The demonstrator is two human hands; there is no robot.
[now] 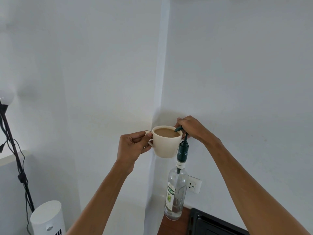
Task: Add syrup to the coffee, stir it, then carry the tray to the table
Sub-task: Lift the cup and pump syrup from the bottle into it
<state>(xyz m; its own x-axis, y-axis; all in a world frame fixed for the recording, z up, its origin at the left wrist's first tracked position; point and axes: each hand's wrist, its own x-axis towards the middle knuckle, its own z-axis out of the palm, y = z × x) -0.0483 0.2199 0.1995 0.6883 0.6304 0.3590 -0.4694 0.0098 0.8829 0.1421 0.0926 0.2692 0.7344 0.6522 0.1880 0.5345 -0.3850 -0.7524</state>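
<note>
A cream cup [166, 146] of milky coffee [166, 132] is held up in the air by its handle in my left hand [133, 146]. A clear, nearly empty syrup bottle [176, 192] with a dark green pump [183, 150] stands on the brown counter [171, 224] below and to the right of the cup. My right hand [191, 128] rests on top of the pump head, and the green spout reaches over the cup's right rim. No syrup stream is visible.
A black tray [213, 223] lies on the counter at the lower right. A wall socket [194, 184] sits behind the bottle. At the left stand a black lamp pole [15, 150] with cables and a white cylindrical appliance [47, 219].
</note>
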